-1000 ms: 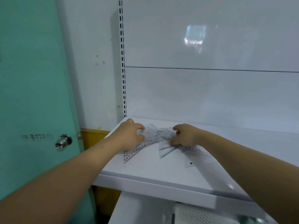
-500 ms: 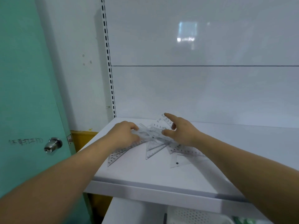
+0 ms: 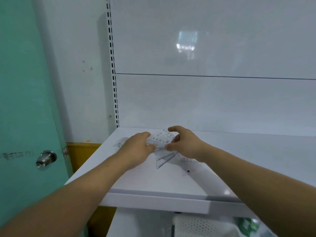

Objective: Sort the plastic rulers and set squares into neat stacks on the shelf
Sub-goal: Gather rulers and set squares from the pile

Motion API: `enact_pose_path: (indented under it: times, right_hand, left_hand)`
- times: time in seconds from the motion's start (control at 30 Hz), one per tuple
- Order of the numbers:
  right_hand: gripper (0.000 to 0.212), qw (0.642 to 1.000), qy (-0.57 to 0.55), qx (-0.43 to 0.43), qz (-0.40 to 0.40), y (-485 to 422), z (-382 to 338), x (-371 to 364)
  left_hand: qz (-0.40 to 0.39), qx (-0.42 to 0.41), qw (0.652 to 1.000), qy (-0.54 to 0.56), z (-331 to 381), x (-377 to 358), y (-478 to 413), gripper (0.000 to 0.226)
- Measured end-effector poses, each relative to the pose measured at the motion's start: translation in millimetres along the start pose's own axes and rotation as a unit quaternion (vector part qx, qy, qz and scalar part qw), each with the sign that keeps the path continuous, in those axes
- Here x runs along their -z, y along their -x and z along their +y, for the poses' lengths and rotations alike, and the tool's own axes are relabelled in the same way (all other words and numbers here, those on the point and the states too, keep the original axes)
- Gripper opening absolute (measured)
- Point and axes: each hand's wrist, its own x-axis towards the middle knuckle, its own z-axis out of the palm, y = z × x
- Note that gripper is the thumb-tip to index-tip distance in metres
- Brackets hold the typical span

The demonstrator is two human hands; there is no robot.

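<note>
Both hands pinch one bunch of clear set squares (image 3: 161, 138): left hand (image 3: 136, 147) clamped at the bunch's 9 o'clock, right hand (image 3: 185, 144) at 3 o'clock, thumb and fingers closed on the plastic. Probably squaring the edges together. Bunch lifted off the shelf (image 3: 153, 183), near its back wall. Loose set squares (image 3: 164, 159) lie flat at 6 o'clock. Open room toward 3 o'clock; shelf edge close at 9 o'clock.

Teal door (image 3: 22, 100) with metal knob (image 3: 45, 158) beside glossy white wall panels (image 3: 205, 48).

Clear rulers (image 3: 160, 139) newly lifted between both hands
</note>
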Motion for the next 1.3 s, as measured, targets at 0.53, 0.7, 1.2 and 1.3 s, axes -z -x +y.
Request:
enact_pose_path:
  times: [0.53,0.7,1.2,1.3]
  right_hand:
    - [0.063,0.949,0.223,-0.032,0.219,155,78,162]
    - [0.060,0.926,0.249,-0.098,0.267,260,136,255]
    - [0.061,0.896,0.250,-0.195,0.311,428,279,446]
    - [0.060,0.904,0.242,-0.187,0.299,413,299,462]
  left_hand:
    - [-0.048,-0.152,0.987,0.010,163,-79,14,0.052]
    - [-0.083,-0.211,0.973,0.042,288,-148,44,0.053]
    - [-0.098,-0.222,0.970,-0.022,522,-306,78,0.056]
    - [-0.089,-0.214,0.970,-0.073,535,-323,67,0.053]
